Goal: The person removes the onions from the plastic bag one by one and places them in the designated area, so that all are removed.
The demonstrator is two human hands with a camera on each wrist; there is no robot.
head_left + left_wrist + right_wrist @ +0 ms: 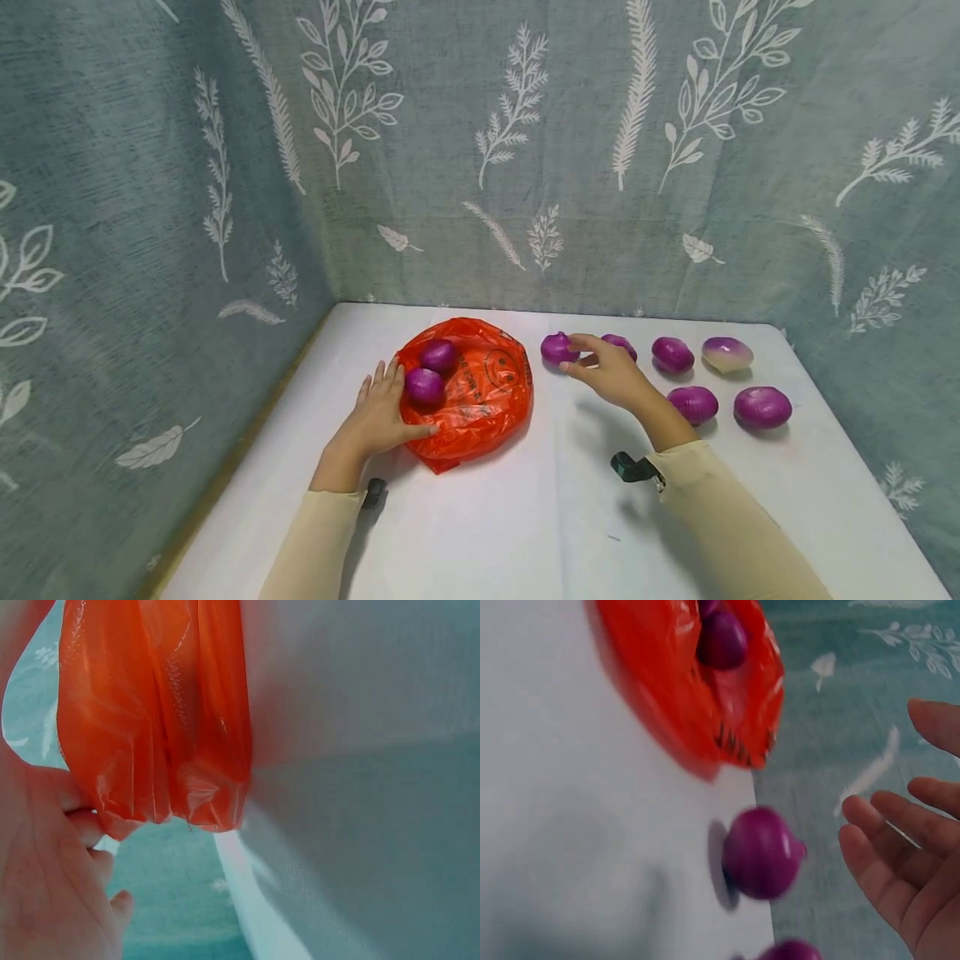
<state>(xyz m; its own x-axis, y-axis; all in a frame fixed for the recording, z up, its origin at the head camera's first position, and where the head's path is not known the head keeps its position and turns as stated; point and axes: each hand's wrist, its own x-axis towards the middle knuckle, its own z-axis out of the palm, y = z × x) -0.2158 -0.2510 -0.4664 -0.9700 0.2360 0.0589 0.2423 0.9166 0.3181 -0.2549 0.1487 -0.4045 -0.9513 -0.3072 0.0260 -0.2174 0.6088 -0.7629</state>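
Note:
A red plastic bag (480,433) lies spread on the table, its mouth facing up, with two red onions in it: an upper onion (439,357) and a lower onion (425,387). My left hand (377,414) rests against the bag's left side, fingers and thumb spread along its rim. In the left wrist view, fingertips of the left hand (52,862) touch the bag (150,735). To the right of the bag sits a single red onion (761,853). Above it hovers my right hand (613,377), fingers parted and slightly bent; the right wrist view shows a gap between them.
More onions stand at the right: one partly behind the right hand (621,345), a back onion (672,355), a pale-bottomed onion (727,354), and two front ones (693,405), (762,408). A patterned curtain (510,208) borders the white table (480,542) at back and sides.

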